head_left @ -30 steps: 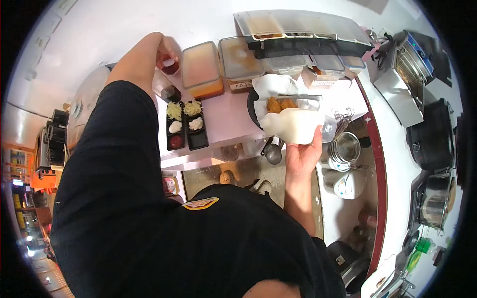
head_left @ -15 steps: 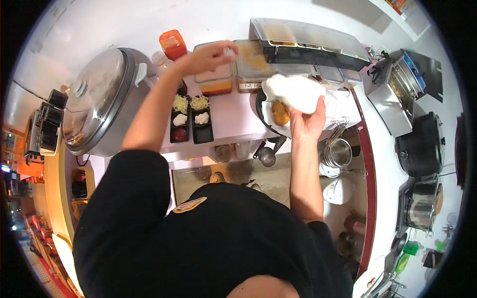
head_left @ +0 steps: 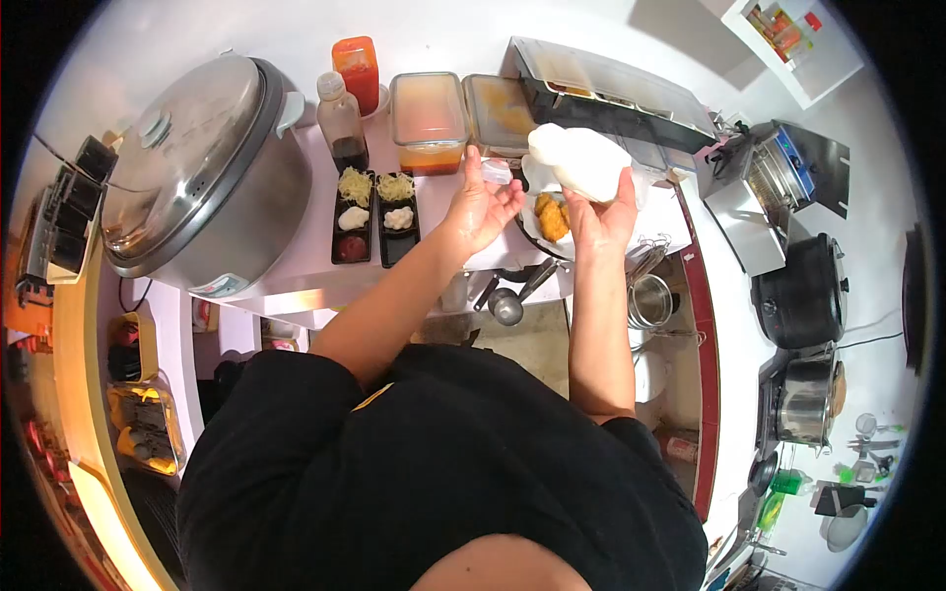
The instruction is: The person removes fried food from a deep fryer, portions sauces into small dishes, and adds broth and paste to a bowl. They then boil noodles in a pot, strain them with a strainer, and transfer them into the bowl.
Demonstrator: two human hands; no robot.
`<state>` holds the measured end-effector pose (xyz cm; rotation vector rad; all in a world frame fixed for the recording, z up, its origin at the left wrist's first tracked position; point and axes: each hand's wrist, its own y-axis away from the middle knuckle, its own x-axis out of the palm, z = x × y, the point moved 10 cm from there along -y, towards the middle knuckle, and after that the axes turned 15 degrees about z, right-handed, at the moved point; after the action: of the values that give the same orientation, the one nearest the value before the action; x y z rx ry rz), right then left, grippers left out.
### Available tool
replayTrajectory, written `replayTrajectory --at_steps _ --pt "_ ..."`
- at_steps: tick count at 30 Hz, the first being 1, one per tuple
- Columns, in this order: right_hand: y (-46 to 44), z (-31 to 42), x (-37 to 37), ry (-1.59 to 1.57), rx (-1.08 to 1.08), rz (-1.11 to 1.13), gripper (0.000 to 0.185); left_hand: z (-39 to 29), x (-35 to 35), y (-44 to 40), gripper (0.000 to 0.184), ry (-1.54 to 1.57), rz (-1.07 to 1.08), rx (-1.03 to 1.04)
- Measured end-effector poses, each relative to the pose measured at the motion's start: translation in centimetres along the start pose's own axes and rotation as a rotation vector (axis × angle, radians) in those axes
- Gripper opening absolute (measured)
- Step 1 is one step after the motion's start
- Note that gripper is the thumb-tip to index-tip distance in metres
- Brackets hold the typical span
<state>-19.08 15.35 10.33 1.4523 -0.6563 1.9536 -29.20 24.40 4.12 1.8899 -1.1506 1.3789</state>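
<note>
My right hand (head_left: 599, 215) grips a soft white squeeze bottle (head_left: 581, 164), its narrow end pointing up and left. Between the thumb and fingers of my left hand (head_left: 483, 209) is a small clear plastic piece (head_left: 496, 171) that looks like a cap. Below the bottle, golden fried pieces (head_left: 553, 217) lie on white paper in a round black pan, partly hidden by my right hand. Left of my left hand stand two narrow black trays, one (head_left: 352, 234) with shredded cabbage, a white dollop and a dark red item, the other (head_left: 398, 234) with cabbage and a white dollop.
A large rice cooker (head_left: 212, 177) fills the left side. Behind the trays stand a dark sauce bottle (head_left: 343, 123), a red sauce bottle (head_left: 357, 74) and a lidded glass container (head_left: 430, 108). A lidded topping box (head_left: 616, 94) is behind the pan. A ladle (head_left: 506, 307) hangs at the counter's front.
My left hand has come down and right from above the containers, nearer the bottle, still with the clear piece. The white bottle has turned slightly in my right hand, and the camera view has shifted.
</note>
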Motion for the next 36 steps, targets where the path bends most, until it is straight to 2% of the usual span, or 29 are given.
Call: replayTrajectory --at_steps 4,8,11,13,14,17,19,23,25,28,31,34,36 --pt "1.4 0.5 -0.6 0.024 -0.039 -0.066 0.038 -0.5 -0.2 -0.6 0.052 -0.106 0.005 -0.049" --pt "3.0 0.4 -0.9 0.097 -0.036 -0.071 0.038 -0.7 1.5 -0.2 0.052 -0.093 -0.053 0.002" --pt "3.7 1.4 -1.6 0.159 -0.159 -0.124 0.037 -0.2 2.1 0.4 0.045 -0.066 -0.102 0.027" --pt "4.0 2.6 -0.7 0.253 -0.307 -0.004 0.039 0.3 3.8 0.8 0.046 -0.112 0.003 -0.005" --pt "4.2 2.5 -0.6 0.254 -0.309 -0.008 0.039 0.3 4.3 1.1 0.046 -0.111 0.002 -0.009" --pt "5.4 3.6 0.0 0.336 -0.430 -0.071 0.037 0.3 5.0 1.7 0.048 -0.209 -0.031 -0.037" --pt "6.4 4.5 1.7 0.394 -0.524 -0.019 0.036 0.1 4.6 2.2 0.051 -0.289 -0.100 -0.043" --pt "6.8 5.4 2.6 0.394 -0.552 0.029 0.035 -0.2 5.5 3.2 0.046 -0.356 -0.087 -0.073" --pt "6.4 5.3 3.2 0.351 -0.497 0.126 0.047 -0.5 6.0 2.7 0.042 -0.398 0.017 -0.043" --pt "6.3 4.7 3.0 0.310 -0.450 0.142 0.045 -0.5 6.8 3.0 0.037 -0.323 0.016 -0.028" --pt "7.1 4.5 4.1 0.376 -0.480 0.230 0.044 -0.6 6.5 3.3 0.038 -0.348 -0.078 -0.080" --pt "7.9 4.2 5.0 0.407 -0.526 0.326 0.044 0.0 8.2 3.9 0.039 -0.248 -0.011 -0.189" --pt "8.4 4.0 5.7 0.495 -0.549 0.347 0.042 -0.2 8.6 4.1 0.042 -0.251 -0.032 -0.166"
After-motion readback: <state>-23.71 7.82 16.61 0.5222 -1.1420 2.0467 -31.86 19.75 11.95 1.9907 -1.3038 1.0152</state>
